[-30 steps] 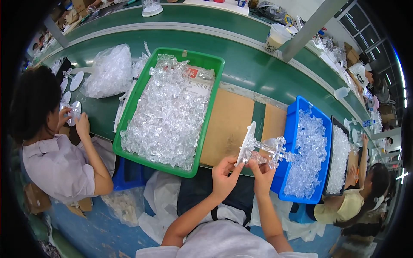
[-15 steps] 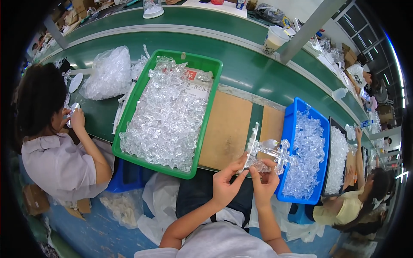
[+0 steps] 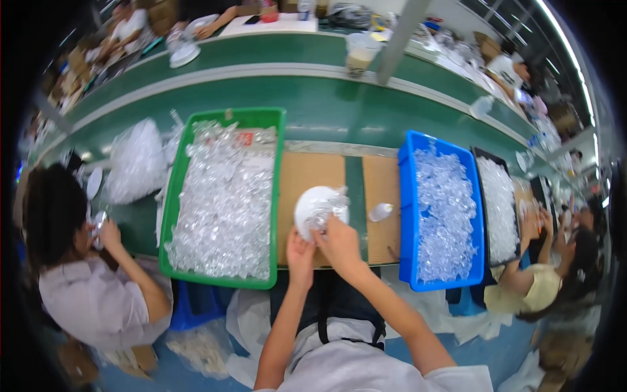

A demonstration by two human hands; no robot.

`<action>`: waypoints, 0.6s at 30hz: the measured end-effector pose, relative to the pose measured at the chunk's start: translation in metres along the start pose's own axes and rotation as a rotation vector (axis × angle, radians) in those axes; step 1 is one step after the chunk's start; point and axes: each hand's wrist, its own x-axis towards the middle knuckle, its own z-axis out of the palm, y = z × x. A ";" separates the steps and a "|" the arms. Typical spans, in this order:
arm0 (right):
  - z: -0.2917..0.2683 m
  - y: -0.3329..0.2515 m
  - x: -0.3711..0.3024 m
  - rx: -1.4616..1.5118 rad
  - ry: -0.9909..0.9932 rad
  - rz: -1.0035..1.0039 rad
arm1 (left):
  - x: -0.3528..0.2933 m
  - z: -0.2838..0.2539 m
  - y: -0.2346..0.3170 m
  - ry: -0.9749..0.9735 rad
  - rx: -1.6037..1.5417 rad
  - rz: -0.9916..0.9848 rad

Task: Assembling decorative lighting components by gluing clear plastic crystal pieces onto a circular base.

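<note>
A white round disc (image 3: 304,206) with clear plastic pieces (image 3: 324,210) on its face is over the brown cardboard, close in front of me. My left hand (image 3: 301,260) is closed at the disc's near edge, with its fingertips against the rim. Reaching over from the right, my right hand (image 3: 341,243) has its fingers closed on the clear plastic at the disc's face; the fingers partly hide the shape of the piece. To the right, a small squeeze bottle (image 3: 381,212) lies on the cardboard.
A green tray (image 3: 279,189) heaped with clear plastic parts stands left, a blue tray (image 3: 406,209) with more stands right. Beyond it is a black tray (image 3: 482,196). A drink cup (image 3: 360,53) stands on the far ledge. Co-workers (image 3: 98,300) sit on both sides.
The disc has turned from edge-on to face up and moved left, away from the blue tray. My right hand has swung over it. The view has shifted, and the squeeze bottle now shows uncovered.
</note>
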 end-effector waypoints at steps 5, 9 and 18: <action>0.025 0.007 0.013 0.007 -0.128 -0.011 | -0.001 -0.012 -0.007 0.008 0.454 0.002; 0.029 0.024 0.000 0.090 -0.141 0.049 | -0.027 0.003 -0.003 0.016 1.622 0.469; -0.186 0.104 -0.023 -0.446 0.005 0.074 | -0.027 -0.020 0.010 -0.200 1.858 0.434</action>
